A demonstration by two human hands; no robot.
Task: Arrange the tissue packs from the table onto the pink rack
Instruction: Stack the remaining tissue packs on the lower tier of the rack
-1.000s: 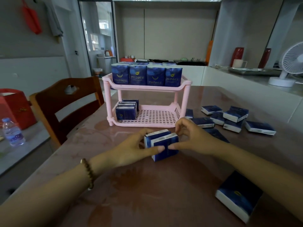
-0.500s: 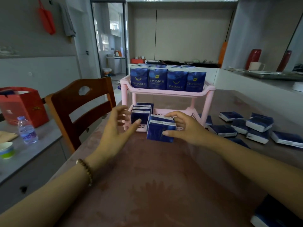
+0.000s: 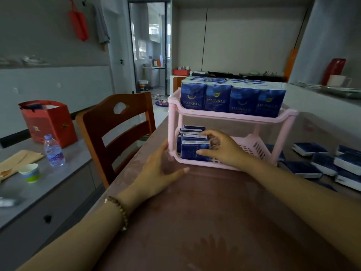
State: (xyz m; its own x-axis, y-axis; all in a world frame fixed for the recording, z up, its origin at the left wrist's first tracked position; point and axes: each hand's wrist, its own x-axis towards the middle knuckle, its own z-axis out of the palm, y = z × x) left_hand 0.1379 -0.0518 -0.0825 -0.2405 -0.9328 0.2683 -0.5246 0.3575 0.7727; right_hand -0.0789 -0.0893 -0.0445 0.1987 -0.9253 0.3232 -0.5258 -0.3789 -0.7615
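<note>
Left grip (image 3: 158, 173) reaches forward with fingers straight; right grip (image 3: 222, 150) pinches a tissue pack (image 3: 190, 151).

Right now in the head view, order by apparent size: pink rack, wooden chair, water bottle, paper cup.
1. pink rack and wooden chair, too alike to rank.
2. water bottle.
3. paper cup.

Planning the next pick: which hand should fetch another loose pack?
Probably the right hand, once it releases: loose packs lie on its side of the pink rack, across from the left hand.
</note>
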